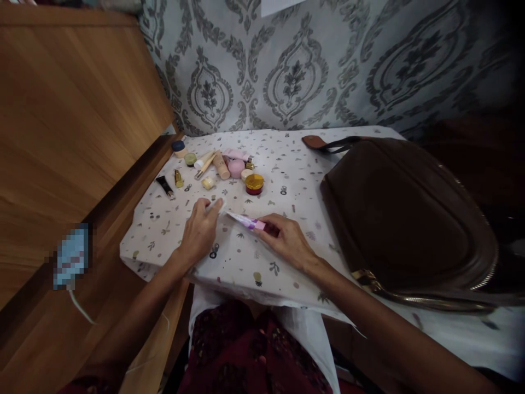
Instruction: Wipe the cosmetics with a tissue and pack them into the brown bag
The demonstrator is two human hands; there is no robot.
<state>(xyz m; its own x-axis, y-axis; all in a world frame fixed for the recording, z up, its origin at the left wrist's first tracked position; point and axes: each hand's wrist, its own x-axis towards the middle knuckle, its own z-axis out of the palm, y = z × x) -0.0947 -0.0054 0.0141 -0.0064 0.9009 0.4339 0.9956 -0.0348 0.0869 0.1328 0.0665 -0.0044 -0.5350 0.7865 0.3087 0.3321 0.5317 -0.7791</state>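
Between the fingers of the right hand (287,238), a purple-and-white tube (244,220) with a pink end is held over the surface (293,175), pointed toward a small white piece (220,206) pinched in the left hand's (199,230) fingers. Jars (236,168) are grouped beyond; a brown bag (402,213) is seen at right.

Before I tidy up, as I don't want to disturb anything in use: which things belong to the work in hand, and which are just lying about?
In hand:
- pink-and-purple tube, in the right hand
- small white item, unclear what, in the left hand

Apparently lying about:
- gold-lidded jar
- pink jar
- black tube
- brown bag
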